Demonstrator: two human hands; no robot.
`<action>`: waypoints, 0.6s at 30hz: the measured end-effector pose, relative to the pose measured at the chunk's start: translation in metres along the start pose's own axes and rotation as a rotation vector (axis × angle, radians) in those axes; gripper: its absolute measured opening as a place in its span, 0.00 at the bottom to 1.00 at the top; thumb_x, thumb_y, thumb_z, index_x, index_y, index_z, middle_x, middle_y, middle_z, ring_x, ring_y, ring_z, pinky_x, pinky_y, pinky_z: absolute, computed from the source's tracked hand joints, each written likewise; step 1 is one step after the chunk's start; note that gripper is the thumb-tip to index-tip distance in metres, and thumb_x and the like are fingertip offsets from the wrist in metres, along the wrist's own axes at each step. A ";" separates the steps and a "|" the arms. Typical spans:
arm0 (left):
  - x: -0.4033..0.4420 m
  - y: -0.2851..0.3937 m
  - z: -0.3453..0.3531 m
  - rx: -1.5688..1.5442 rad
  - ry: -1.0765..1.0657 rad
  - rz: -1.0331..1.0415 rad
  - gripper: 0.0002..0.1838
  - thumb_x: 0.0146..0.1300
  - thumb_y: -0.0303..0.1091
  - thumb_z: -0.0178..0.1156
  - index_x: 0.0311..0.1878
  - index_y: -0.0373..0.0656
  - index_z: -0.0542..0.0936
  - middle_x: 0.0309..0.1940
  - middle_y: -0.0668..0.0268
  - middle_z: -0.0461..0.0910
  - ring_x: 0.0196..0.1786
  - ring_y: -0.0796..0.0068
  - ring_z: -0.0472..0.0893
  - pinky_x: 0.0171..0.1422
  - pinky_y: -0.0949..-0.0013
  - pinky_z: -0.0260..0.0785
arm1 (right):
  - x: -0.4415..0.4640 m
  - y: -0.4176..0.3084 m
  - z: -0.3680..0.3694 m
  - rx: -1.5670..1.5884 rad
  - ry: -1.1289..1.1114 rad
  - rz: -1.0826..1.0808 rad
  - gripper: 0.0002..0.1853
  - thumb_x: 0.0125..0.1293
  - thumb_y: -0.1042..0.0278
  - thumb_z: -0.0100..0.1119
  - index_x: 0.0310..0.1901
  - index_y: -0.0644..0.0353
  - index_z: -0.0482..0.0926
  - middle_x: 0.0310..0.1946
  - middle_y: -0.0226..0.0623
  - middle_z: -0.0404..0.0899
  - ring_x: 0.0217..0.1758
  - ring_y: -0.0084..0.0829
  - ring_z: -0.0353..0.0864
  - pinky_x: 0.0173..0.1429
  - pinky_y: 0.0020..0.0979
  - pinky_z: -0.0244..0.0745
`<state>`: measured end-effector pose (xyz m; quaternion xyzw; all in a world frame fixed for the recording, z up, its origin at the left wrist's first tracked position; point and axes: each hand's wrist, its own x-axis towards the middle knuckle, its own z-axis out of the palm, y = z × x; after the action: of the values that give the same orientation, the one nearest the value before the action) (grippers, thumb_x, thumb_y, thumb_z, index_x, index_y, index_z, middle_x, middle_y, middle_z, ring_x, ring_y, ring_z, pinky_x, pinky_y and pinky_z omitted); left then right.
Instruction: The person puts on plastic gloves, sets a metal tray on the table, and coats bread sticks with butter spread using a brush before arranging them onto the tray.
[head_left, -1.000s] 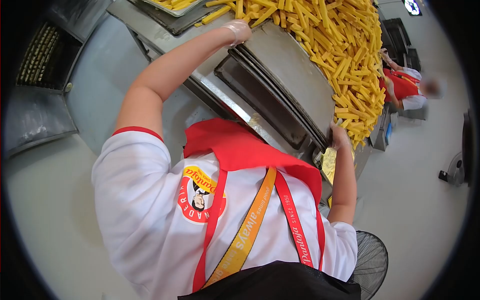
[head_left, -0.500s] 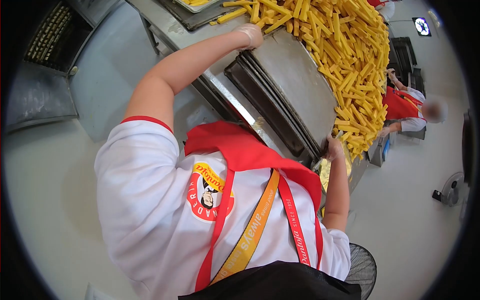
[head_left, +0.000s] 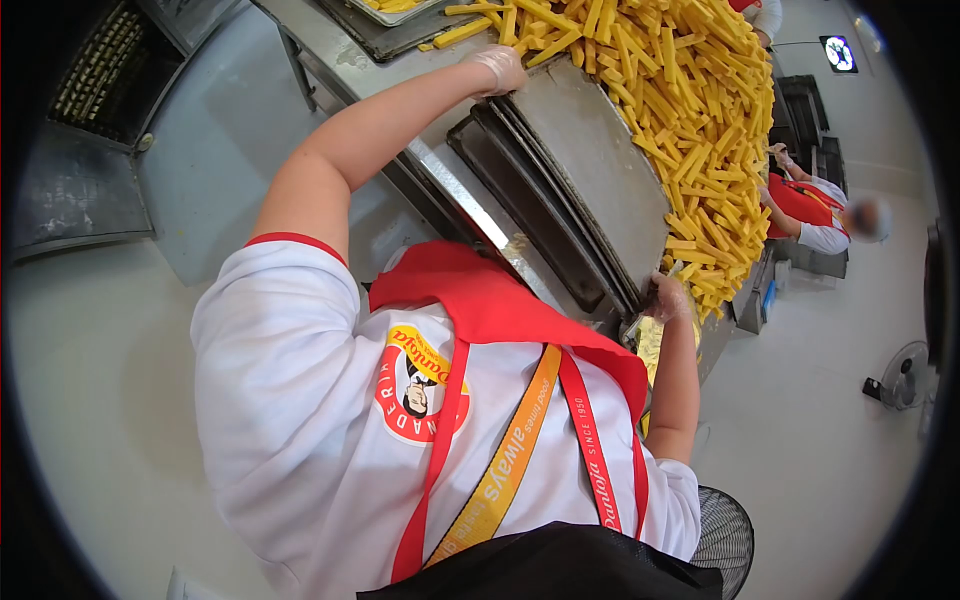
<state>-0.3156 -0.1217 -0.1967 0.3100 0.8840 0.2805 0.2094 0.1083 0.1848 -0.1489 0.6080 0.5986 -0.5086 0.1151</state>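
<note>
Beside a heap of yellow stick-shaped pieces point(head_left: 690, 150), a stack of grey rectangular metal trays point(head_left: 600, 150) is gripped at opposite ends by the partly closed, clear-gloved left hand point(head_left: 505, 70) and right hand point(head_left: 669, 298); even two-handed support appears required.

So your tray stack point(head_left: 600, 150)'s right in front of you at the table point(head_left: 310, 40), left hand point(head_left: 505, 70) on its left end, right hand point(head_left: 668, 298) on the right. Stick pile point(head_left: 690, 130)'s just past it, co-worker point(head_left: 805, 205)'s beyond that to the right, and a fan point(head_left: 908, 375)'s way off right too.
</note>
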 end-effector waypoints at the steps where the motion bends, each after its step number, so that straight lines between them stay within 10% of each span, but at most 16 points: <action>1: -0.001 -0.001 0.000 0.046 -0.001 0.050 0.19 0.58 0.35 0.57 0.47 0.31 0.83 0.47 0.47 0.83 0.44 0.50 0.86 0.51 0.56 0.79 | -0.005 -0.002 0.001 -0.017 -0.017 0.001 0.17 0.72 0.56 0.45 0.28 0.56 0.75 0.22 0.36 0.73 0.25 0.38 0.75 0.28 0.46 0.73; 12: -0.019 0.015 -0.021 -0.016 -0.025 0.027 0.14 0.55 0.33 0.59 0.38 0.30 0.83 0.34 0.51 0.85 0.35 0.53 0.87 0.36 0.57 0.82 | 0.003 0.000 -0.015 0.017 -0.079 -0.008 0.14 0.69 0.61 0.49 0.29 0.61 0.75 0.23 0.39 0.74 0.25 0.39 0.77 0.31 0.46 0.78; 18: -0.002 -0.001 0.000 0.250 0.003 0.117 0.14 0.58 0.30 0.54 0.39 0.30 0.84 0.39 0.49 0.85 0.41 0.53 0.86 0.45 0.55 0.79 | 0.006 0.004 -0.014 -0.094 -0.044 0.018 0.14 0.68 0.58 0.51 0.31 0.59 0.78 0.24 0.38 0.79 0.21 0.37 0.79 0.27 0.41 0.79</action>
<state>-0.3151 -0.1241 -0.1970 0.3845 0.8926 0.1803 0.1512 0.1168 0.1983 -0.1486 0.5960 0.6136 -0.4923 0.1611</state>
